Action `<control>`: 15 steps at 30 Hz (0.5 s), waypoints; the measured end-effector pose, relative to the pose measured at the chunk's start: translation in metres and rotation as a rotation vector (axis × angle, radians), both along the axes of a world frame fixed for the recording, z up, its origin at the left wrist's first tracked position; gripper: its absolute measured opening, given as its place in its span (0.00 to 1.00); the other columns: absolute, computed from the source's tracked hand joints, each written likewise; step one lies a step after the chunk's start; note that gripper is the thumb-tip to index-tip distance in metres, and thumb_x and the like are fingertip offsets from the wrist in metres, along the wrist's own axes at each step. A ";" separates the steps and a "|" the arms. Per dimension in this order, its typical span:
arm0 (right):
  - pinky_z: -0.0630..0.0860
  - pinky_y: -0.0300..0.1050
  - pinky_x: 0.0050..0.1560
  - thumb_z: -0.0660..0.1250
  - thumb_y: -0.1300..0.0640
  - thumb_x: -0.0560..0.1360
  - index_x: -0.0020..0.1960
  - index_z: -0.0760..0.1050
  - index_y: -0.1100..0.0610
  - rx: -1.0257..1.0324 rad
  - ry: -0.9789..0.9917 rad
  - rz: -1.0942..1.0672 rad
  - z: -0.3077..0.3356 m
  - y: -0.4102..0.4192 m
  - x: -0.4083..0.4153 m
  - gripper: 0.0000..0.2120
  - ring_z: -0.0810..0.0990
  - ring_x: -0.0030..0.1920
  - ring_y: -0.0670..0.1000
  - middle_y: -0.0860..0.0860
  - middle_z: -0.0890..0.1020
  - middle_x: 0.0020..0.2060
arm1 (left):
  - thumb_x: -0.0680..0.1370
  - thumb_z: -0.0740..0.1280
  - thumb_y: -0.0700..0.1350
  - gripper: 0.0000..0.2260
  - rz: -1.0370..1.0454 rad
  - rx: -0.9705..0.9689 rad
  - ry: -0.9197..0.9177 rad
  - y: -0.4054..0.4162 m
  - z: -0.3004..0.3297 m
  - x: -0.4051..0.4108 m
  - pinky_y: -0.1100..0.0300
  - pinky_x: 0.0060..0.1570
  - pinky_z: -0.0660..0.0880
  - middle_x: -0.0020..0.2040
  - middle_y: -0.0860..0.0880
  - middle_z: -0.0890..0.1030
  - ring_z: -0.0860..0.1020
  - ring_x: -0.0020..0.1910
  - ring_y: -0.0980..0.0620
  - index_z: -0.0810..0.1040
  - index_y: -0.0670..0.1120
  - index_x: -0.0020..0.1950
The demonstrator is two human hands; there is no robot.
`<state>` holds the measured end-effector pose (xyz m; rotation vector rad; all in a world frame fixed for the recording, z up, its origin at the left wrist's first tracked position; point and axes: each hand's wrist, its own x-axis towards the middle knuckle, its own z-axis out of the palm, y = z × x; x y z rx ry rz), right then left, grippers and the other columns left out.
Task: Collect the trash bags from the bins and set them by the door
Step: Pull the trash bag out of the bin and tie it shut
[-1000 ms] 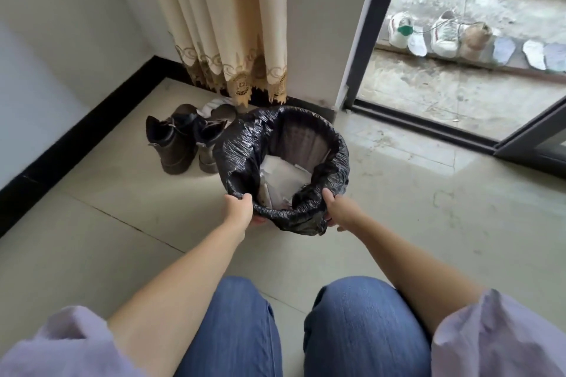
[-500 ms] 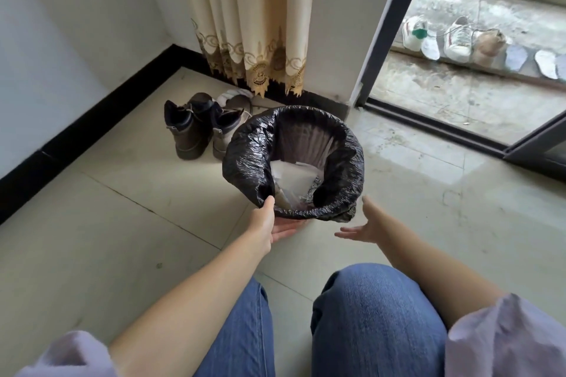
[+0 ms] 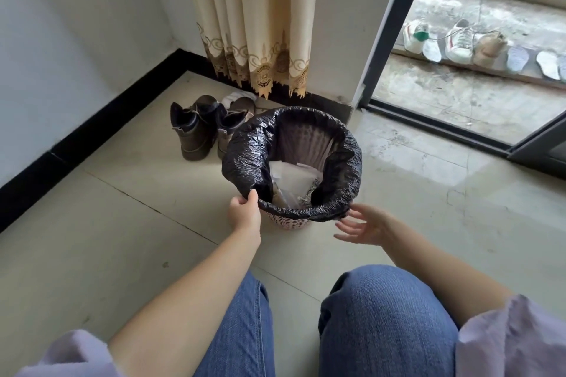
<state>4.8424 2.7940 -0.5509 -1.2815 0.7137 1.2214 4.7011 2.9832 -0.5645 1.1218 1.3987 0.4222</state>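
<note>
With our left hand [image 3: 244, 214] we pinch the near-left edge of the black trash bag [image 3: 245, 150]; our right hand [image 3: 364, 225] hovers with fingers spread beside its near-right edge. On the tiled floor [image 3: 107, 223] stands the pink bin [image 3: 288, 221] lined by the bag, with paper [image 3: 291, 177] inside. Boots [image 3: 196, 131] sit just behind it.
</note>
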 end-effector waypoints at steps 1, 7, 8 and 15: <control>0.73 0.65 0.53 0.60 0.53 0.80 0.66 0.63 0.61 -0.015 0.026 0.002 -0.002 0.002 -0.002 0.19 0.76 0.56 0.61 0.63 0.75 0.54 | 0.76 0.66 0.50 0.10 -0.013 0.044 0.028 -0.001 0.003 -0.001 0.46 0.53 0.78 0.42 0.45 0.78 0.78 0.44 0.42 0.72 0.45 0.40; 0.80 0.55 0.47 0.61 0.56 0.79 0.58 0.67 0.59 0.099 -0.024 -0.113 0.002 0.015 -0.008 0.10 0.84 0.36 0.51 0.56 0.80 0.46 | 0.77 0.63 0.42 0.05 -0.042 0.206 0.086 0.010 0.016 -0.003 0.56 0.47 0.71 0.45 0.46 0.77 0.73 0.44 0.46 0.75 0.42 0.50; 0.82 0.47 0.37 0.61 0.60 0.79 0.51 0.70 0.60 0.095 -0.057 -0.149 0.002 0.015 -0.006 0.03 0.83 0.29 0.49 0.54 0.79 0.42 | 0.77 0.62 0.41 0.06 -0.050 0.204 0.092 0.012 0.015 -0.002 0.57 0.47 0.71 0.45 0.46 0.77 0.73 0.44 0.47 0.76 0.41 0.51; 0.76 0.36 0.22 0.63 0.56 0.78 0.39 0.71 0.61 0.131 -0.068 -0.284 0.019 0.005 -0.009 0.11 0.77 0.21 0.48 0.53 0.79 0.27 | 0.75 0.68 0.47 0.09 0.056 -0.262 -0.136 0.019 0.016 0.001 0.48 0.52 0.79 0.45 0.45 0.79 0.80 0.44 0.43 0.77 0.41 0.46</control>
